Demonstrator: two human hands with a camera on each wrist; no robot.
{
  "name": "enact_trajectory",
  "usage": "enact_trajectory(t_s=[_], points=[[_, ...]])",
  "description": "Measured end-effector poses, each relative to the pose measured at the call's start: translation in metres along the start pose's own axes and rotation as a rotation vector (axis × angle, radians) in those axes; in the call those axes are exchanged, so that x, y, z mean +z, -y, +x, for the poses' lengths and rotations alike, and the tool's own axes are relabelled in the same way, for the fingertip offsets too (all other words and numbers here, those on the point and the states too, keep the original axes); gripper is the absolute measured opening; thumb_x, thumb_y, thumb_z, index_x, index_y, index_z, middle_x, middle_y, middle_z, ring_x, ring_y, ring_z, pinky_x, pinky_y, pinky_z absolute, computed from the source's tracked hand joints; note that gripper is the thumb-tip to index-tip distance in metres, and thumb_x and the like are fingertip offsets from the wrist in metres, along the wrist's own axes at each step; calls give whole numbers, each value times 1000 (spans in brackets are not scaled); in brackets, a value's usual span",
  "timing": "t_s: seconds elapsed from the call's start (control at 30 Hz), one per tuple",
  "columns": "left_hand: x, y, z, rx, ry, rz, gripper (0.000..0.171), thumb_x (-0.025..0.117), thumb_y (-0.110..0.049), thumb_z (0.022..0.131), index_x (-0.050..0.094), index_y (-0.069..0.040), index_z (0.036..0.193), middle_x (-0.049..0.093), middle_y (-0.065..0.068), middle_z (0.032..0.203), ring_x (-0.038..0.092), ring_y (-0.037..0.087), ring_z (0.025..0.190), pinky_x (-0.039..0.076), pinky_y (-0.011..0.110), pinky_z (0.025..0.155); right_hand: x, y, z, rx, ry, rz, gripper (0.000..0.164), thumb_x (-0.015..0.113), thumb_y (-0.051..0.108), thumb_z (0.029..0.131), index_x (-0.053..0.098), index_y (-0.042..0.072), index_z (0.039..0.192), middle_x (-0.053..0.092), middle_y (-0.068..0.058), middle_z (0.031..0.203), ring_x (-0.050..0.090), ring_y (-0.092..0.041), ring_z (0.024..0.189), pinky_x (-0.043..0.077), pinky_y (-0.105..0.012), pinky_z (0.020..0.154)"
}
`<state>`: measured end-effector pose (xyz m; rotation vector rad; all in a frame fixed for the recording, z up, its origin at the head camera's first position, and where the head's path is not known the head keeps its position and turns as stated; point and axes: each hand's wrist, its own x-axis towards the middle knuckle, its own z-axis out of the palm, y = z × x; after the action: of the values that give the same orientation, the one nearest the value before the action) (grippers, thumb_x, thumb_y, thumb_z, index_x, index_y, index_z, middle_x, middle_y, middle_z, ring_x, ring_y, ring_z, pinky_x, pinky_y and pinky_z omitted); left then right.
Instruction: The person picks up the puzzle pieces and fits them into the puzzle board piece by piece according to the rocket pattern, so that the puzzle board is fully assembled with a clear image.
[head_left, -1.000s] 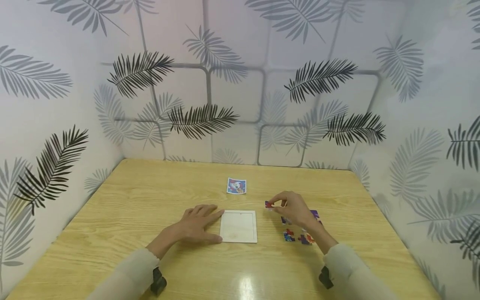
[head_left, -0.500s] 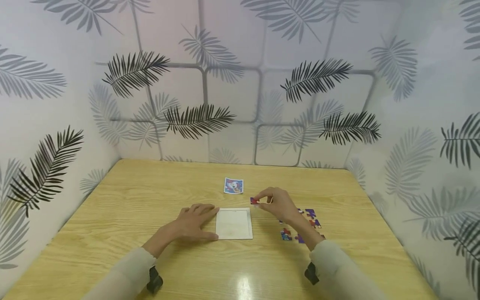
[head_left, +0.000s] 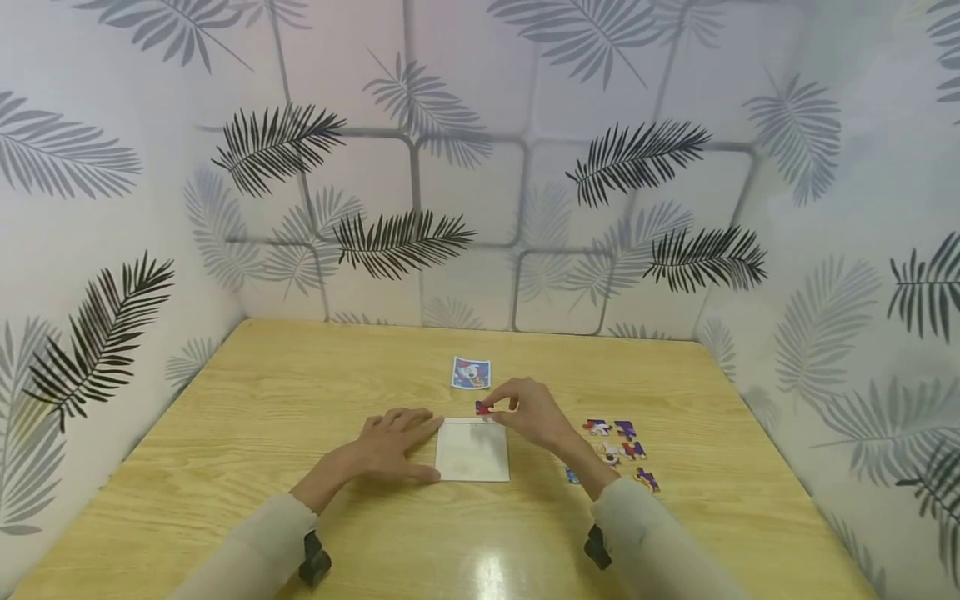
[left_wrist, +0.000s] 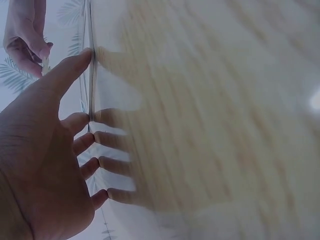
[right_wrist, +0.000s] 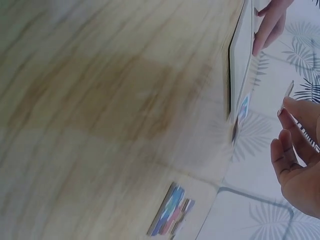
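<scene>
A red and purple jigsaw piece (head_left: 482, 407) is pinched between thumb and forefinger of my right hand (head_left: 531, 412), over the far right corner of a white square puzzle tray (head_left: 472, 452). In the right wrist view the jigsaw piece (right_wrist: 289, 89) shows edge-on, raised above the tabletop. My left hand (head_left: 393, 447) rests spread on the table, with thumb and forefinger at the tray's left edge. From the left wrist view, the left hand's fingertips (left_wrist: 92, 54) touch the tray's side. No pieces lie in the visible part of the tray.
Several loose jigsaw pieces (head_left: 633, 450) lie on the wooden table (head_left: 322, 367) to the right, partly hidden behind the right forearm. A small picture card (head_left: 471, 373) of a cartoon character lies beyond the tray. Patterned walls (head_left: 465, 283) enclose the table's back and sides.
My right hand has carried the jigsaw piece leftward from beside the loose pieces to the tray's far right corner. The left hand has stayed at the tray's left edge.
</scene>
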<state>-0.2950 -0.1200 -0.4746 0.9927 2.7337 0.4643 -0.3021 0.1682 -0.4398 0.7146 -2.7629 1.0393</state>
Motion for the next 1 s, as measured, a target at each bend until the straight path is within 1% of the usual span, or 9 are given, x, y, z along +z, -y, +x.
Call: enact_trajectory(t_s=[0.13,0.23,0.33,0.4,0.53,0.63,0.83,0.9,1.0], points=[[0,0,1,-14,11,4,97,59,-72,92,30,-14,165,28,16,166,23,46,150,23,73,112,6,3,5,-19,14,-4,18,80,3,89,82,10,105,78,-2,107,60,-24,88,46,-33,77],[0,-2,1,-22,22,0,97,61,-71,92,31,-15,165,28,15,166,24,45,150,23,73,112,12,5,8,-28,28,-16,16,81,2,88,83,10,102,78,-2,105,58,-19,83,45,-30,75],[1,0,1,-25,19,2,96,63,-70,91,33,-14,164,30,15,165,25,45,149,25,73,111,19,6,12,-37,44,-20,16,81,2,87,83,8,101,78,-3,103,53,-14,75,44,-26,69],[4,2,2,-35,18,9,96,62,-70,92,30,-16,165,29,14,166,24,44,150,24,71,112,23,7,14,-39,53,-16,15,81,2,87,83,7,101,79,-5,103,50,-11,70,42,-24,64],[8,5,3,-42,7,18,96,60,-72,92,28,-21,166,27,10,168,23,42,151,23,69,113,31,10,16,-35,90,-8,15,79,0,88,82,6,101,78,-7,104,47,-10,66,41,-21,59],[6,6,3,-31,-2,-1,96,61,-71,91,31,-19,165,29,11,167,24,43,150,23,71,112,38,11,20,-45,114,-6,14,77,-2,88,82,4,100,77,-8,104,48,-11,66,41,-21,58],[4,5,2,-12,-6,-25,96,62,-71,91,33,-15,164,29,15,166,24,46,149,23,74,111,48,11,24,-80,141,-35,14,77,-5,87,82,2,97,77,-11,105,54,-16,73,45,-24,63],[3,4,2,-16,-2,-25,95,62,-70,92,33,-15,164,29,14,166,25,46,150,24,73,111,50,11,24,-67,152,-46,14,78,-5,87,82,3,98,77,-11,106,58,-18,81,49,-26,70],[1,4,2,-31,12,-14,93,64,-66,93,33,-16,164,28,13,167,24,45,151,24,72,112,52,13,25,-65,156,-74,14,77,-5,88,82,3,99,77,-10,105,64,-23,92,55,-35,80]])
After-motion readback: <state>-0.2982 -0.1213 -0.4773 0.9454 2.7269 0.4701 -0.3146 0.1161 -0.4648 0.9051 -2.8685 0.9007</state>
